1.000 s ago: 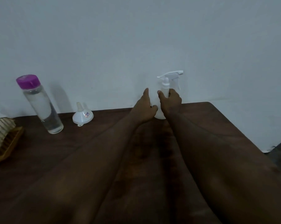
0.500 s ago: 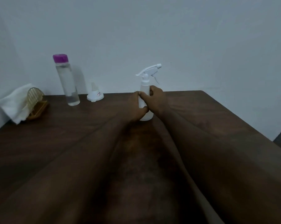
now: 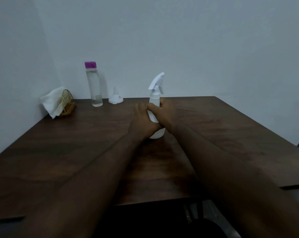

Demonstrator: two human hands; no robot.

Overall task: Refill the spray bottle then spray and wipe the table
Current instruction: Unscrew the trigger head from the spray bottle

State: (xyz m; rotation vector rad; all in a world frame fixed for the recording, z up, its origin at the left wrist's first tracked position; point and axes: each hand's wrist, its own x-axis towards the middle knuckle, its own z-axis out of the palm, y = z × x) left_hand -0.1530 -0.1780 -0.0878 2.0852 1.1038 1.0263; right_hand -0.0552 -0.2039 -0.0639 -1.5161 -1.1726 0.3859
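Note:
A white spray bottle (image 3: 155, 98) with a trigger head stands upright near the middle of the dark wooden table (image 3: 222, 127). My left hand (image 3: 142, 120) wraps its lower body from the left. My right hand (image 3: 163, 111) grips the bottle's body from the right, thumb across the front. Further back on the left stands a tall clear bottle of water (image 3: 93, 85) with a purple cap. A small white funnel (image 3: 115, 98) sits beside it, spout up. A white cloth (image 3: 52, 103) hangs in a gold wire holder (image 3: 68, 104) at the far left.
Pale walls close in behind and to the left of the table. The table's right edge runs diagonally at the right. A dark chair or floor area shows below the near edge.
Both hands have drawn the spray bottle from the back wall toward the table's middle. The camera has pulled back, bringing the cloth holder and more tabletop into sight.

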